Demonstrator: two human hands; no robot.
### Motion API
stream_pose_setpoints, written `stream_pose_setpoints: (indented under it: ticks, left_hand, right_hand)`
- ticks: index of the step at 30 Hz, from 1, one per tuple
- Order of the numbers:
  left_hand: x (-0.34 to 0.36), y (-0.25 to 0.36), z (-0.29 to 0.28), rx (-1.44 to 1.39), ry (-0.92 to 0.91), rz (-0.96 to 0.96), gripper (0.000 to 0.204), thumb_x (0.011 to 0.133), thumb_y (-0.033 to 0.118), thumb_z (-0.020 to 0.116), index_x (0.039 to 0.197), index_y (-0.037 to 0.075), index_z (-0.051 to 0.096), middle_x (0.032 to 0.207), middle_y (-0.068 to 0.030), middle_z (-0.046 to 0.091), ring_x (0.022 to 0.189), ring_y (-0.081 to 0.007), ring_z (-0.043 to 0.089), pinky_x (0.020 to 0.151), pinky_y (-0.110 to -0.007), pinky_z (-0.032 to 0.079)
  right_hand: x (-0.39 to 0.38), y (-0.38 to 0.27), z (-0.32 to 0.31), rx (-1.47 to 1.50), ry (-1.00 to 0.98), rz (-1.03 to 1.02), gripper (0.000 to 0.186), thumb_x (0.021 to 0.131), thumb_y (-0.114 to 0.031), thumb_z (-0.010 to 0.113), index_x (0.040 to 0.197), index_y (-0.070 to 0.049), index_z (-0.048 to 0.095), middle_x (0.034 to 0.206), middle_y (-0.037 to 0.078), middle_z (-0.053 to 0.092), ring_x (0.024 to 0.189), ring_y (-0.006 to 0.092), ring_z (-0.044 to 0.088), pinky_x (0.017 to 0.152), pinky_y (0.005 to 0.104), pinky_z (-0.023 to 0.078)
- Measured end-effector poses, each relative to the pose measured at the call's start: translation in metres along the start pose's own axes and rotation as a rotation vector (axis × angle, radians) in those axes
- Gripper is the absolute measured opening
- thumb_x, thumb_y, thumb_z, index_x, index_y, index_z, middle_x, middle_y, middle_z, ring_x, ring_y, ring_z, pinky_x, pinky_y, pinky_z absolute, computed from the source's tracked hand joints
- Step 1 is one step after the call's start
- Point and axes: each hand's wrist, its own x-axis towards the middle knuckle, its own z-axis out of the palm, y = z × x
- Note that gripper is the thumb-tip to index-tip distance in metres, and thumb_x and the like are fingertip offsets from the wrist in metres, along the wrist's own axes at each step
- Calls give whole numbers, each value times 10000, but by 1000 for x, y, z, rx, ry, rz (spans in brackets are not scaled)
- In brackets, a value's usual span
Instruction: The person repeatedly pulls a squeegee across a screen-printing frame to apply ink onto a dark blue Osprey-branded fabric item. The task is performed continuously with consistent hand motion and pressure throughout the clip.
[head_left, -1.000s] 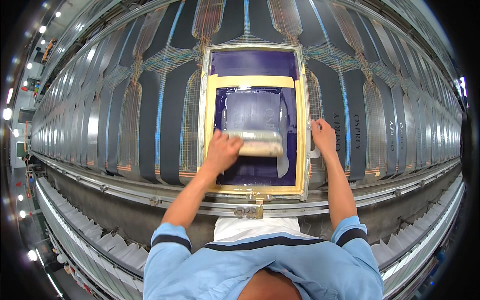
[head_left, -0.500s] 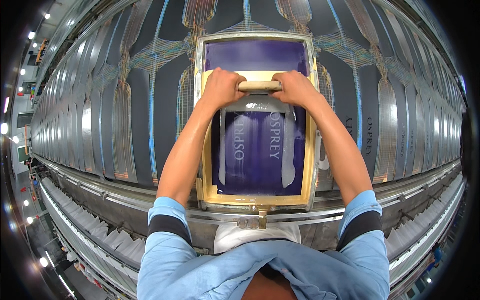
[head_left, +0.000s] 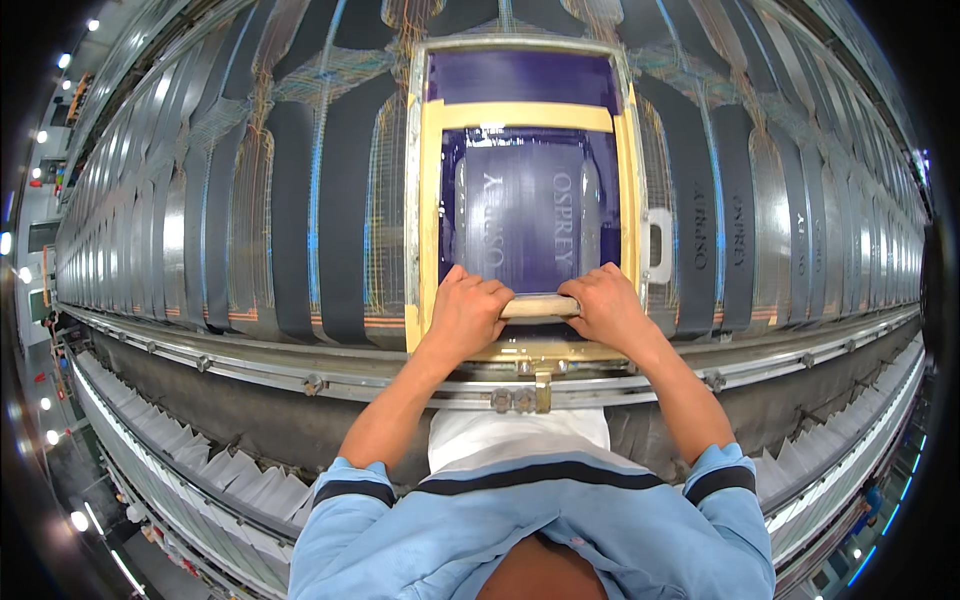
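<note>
A screen-printing frame [head_left: 418, 180] with purple mesh and yellow tape round its inside lies over dark fabric panels [head_left: 345, 220]. At the near end of the mesh, my left hand [head_left: 468, 312] and my right hand [head_left: 608, 300] grip the two ends of a squeegee [head_left: 540, 306] with a pale wooden handle. Both sets of fingers are closed round it; its blade is hidden below the handle. Beyond the hands the purple mesh [head_left: 525, 200] shows two rows of pale lettering, with thin wet streaks along the sides.
A metal rail [head_left: 310, 383] with bolts runs along the table's near edge, and a brass-coloured bracket [head_left: 543, 385] joins the frame there. A white handle-shaped piece [head_left: 660, 245] sits at the frame's right side. Pleated white sheets [head_left: 200, 455] hang below the rail.
Both hands have drawn the squeegee from the far end of the mesh to the near end. The thick pale ink along the sides now shows only as thin streaks.
</note>
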Motion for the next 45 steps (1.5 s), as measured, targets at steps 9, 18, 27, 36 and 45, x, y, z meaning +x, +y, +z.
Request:
stream_pose_setpoints:
  ticks: [9, 18, 27, 36, 45]
  left_hand:
    - [202, -111, -42, 136, 30, 26, 224, 704, 282, 877, 846, 140, 776, 756, -75, 727, 745, -302, 707, 732, -446, 530]
    - [219, -125, -36, 74, 68, -63, 224, 700, 278, 878, 864, 151, 794, 782, -97, 733, 746, -335, 704, 708, -425, 558]
    - [26, -13, -2, 15, 72, -6, 279, 619, 72, 820, 874, 172, 763, 801, -18, 717, 752, -238, 643, 747, -372, 431]
    - [-24, 17, 10, 97, 76, -19, 398, 597, 144, 861, 975, 143, 735, 956, 8, 693, 898, -223, 619, 817, -386, 429]
    - [-42, 4, 0, 77, 81, -13, 370, 631, 172, 844, 976, 146, 714, 1011, 17, 682, 934, -212, 626, 849, -387, 437]
  right_hand:
    - [182, 113, -76, -80, 41, 69, 272, 745, -302, 838, 933, -116, 775, 831, 172, 746, 832, 375, 728, 799, 466, 579]
    - [206, 117, -73, -34, -15, 237, 351, 766, -298, 843, 1066, -123, 786, 904, 172, 763, 887, 378, 732, 824, 469, 581]
    - [25, 14, -1, -42, 83, 29, 281, 645, -148, 854, 901, -89, 753, 770, 126, 721, 777, 333, 708, 797, 445, 525]
    - [6, 71, -30, 134, 678, 536, 386, 935, -401, 716, 1146, -78, 734, 1111, 179, 729, 1084, 388, 666, 919, 465, 512]
    - [17, 109, -24, 303, 682, 789, 285, 1002, -336, 653, 947, -56, 661, 852, 140, 692, 756, 259, 632, 754, 402, 496]
